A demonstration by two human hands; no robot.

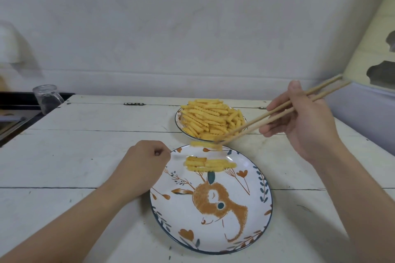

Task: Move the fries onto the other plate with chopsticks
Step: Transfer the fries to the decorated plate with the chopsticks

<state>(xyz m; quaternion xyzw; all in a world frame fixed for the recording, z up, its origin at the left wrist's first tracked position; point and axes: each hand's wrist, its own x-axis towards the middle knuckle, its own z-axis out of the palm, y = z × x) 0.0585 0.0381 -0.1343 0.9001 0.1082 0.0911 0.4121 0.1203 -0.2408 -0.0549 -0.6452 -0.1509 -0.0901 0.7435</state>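
- Head view: the right hand [303, 117] grips the chopsticks [267, 116], tips clamped on one fry [205, 145] just above the deer plate [256, 228]'s far rim.
- Left hand [147, 162], curled and holding nothing, rests at that plate's left edge.
- The fry pile [211, 120] sits beyond the plate; an end-on pinch could let the fry swing and fall short.

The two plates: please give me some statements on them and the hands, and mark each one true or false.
1. The chopsticks are in the right hand. True.
2. The rabbit plate holds no fries. False: a small row of fries lies on it.
3. The far plate is heaped with fries. True.
4. The left hand holds a glass. False: it rests on the table beside the rabbit plate.
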